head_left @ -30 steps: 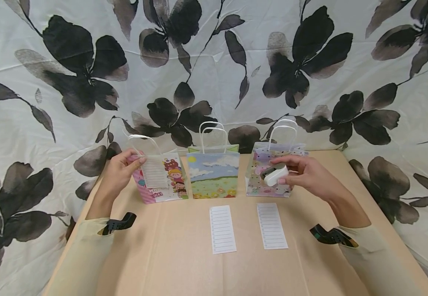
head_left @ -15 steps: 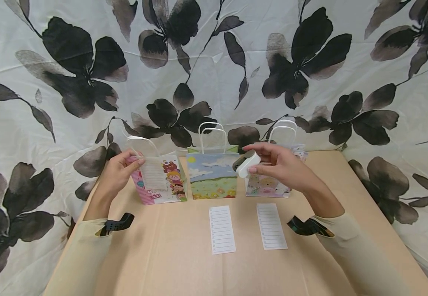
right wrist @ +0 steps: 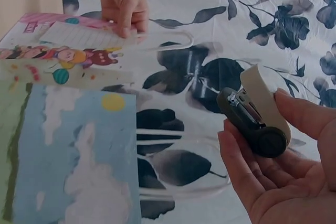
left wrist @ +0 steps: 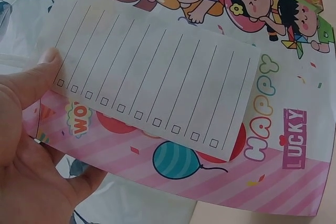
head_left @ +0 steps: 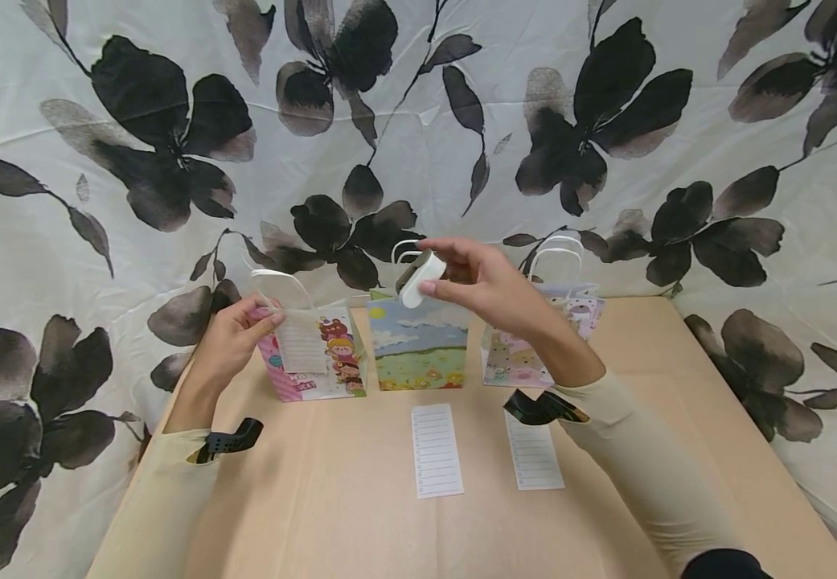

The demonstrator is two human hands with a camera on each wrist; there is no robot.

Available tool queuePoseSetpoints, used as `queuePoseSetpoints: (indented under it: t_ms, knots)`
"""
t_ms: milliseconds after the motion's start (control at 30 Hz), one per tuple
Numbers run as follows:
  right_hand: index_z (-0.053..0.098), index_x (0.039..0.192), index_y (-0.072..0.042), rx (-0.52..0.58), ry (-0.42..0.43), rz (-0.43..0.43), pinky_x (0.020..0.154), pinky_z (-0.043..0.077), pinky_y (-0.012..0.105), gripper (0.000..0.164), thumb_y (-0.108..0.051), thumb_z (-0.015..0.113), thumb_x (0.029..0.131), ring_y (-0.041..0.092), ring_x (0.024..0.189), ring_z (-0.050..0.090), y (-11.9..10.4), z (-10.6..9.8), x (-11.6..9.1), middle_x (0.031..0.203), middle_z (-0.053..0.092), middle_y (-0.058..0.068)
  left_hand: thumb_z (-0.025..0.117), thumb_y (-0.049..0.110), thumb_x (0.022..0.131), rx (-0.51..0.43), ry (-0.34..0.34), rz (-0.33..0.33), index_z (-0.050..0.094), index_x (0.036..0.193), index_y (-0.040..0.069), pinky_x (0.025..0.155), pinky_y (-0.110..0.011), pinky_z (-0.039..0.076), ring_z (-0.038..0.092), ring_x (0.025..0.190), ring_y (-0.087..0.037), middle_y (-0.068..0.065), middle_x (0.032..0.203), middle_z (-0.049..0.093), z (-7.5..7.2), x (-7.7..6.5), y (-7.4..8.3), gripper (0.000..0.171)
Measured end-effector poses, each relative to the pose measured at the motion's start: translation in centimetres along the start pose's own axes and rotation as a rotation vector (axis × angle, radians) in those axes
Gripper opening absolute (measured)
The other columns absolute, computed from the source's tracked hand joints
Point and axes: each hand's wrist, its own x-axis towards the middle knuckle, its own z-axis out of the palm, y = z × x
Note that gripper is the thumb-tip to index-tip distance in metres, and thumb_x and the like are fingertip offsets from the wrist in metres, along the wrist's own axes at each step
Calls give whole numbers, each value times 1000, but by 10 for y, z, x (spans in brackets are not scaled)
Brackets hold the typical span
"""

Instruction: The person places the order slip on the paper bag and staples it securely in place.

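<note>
My left hand pinches a lined checklist slip against the top edge of a pink-and-white cartoon gift bag, thumb on the slip and fingers behind the bag. In my right hand is a small stapler, white on one side and dark on the other, held between thumb and fingers. It is in front of the handles of the middle gift bag, which has a sky-and-meadow picture. The right wrist view shows the stapler with its jaws apart and nothing between them.
A purple animal-print gift bag stands at the right, partly behind my right forearm. Two lined slips lie on the table: one slip in the middle, another slip partly under my right wrist's camera. A floral cloth hangs behind.
My right hand has moved left with the stapler, from in front of the purple bag to above the middle bag. My left hand stays at the pink bag with the slip.
</note>
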Motion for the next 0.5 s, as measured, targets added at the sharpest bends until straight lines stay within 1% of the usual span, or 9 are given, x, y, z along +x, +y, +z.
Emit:
queuePoseSetpoints:
  t_ms: [67, 133, 167, 267, 367, 500]
  knots:
    - [50, 146, -10, 47, 5, 8, 89, 54, 38, 54, -19, 72, 97, 24, 102, 66, -2, 5, 8, 115, 65, 10, 62, 28, 102, 4, 3, -1, 64, 117, 8, 86, -30, 50, 66, 100, -20, -9, 115, 71, 1, -1, 0, 25]
    - [49, 144, -10, 71, -1, 5, 91, 54, 41, 52, -17, 70, 97, 23, 105, 65, -3, 10, 15, 119, 63, 10, 63, 29, 102, 5, 9, 1, 65, 117, 8, 85, -30, 51, 66, 99, -20, -9, 115, 71, 1, -1, 0, 26]
    - [49, 144, -10, 70, -7, -4, 92, 53, 42, 51, -16, 70, 98, 23, 107, 64, -3, 13, 19, 121, 61, 9, 63, 28, 102, 0, 15, 0, 65, 117, 8, 84, -29, 51, 67, 98, -20, -9, 114, 71, 1, -1, 0, 26]
    - [50, 145, -14, 39, -28, -42, 91, 53, 41, 51, -17, 69, 98, 20, 111, 63, -4, 20, 31, 126, 59, 5, 64, 27, 102, -10, 31, 9, 66, 116, 6, 82, -27, 53, 67, 96, -18, -9, 112, 72, 2, -2, 0, 26]
    - [51, 145, -14, -13, -48, -88, 87, 52, 35, 50, -16, 69, 98, 18, 106, 62, -6, 26, 43, 124, 58, 3, 64, 27, 101, -29, 43, 8, 66, 115, 6, 80, -26, 53, 68, 94, -17, -9, 111, 72, 2, -2, 1, 25]
    - [50, 147, -10, -53, -69, -125, 76, 45, 31, 52, -13, 68, 98, 21, 91, 57, -10, 34, 56, 114, 57, 5, 65, 28, 101, -32, 45, 1, 66, 116, 6, 81, -26, 53, 68, 95, -18, -9, 112, 72, 3, -2, 1, 26]
